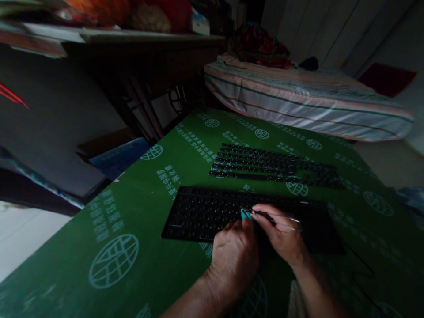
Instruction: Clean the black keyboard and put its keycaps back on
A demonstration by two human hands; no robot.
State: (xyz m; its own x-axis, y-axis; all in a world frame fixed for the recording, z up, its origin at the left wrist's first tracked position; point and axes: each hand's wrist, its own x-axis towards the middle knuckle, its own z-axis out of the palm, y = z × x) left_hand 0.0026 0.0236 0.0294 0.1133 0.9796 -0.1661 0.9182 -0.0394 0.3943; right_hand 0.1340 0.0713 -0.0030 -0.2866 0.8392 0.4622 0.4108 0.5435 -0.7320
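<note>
A black keyboard with its keycaps off lies across the green board, rows of small bare switch posts showing. Over its middle, my left hand is closed, pinching a small teal piece whose exact kind I cannot make out. My right hand grips a slim metal tool resembling tweezers; its tip meets the teal piece, and its bent rear end sticks out past the fingers. Both hands hide part of the keyboard. Behind it, loose black keycaps are laid out in rows in keyboard order.
The green printed board forms the work surface. A cable trails from the keyboard's right side. Beyond stands a bed with a striped sheet; at left is a cluttered table with a blue box below it.
</note>
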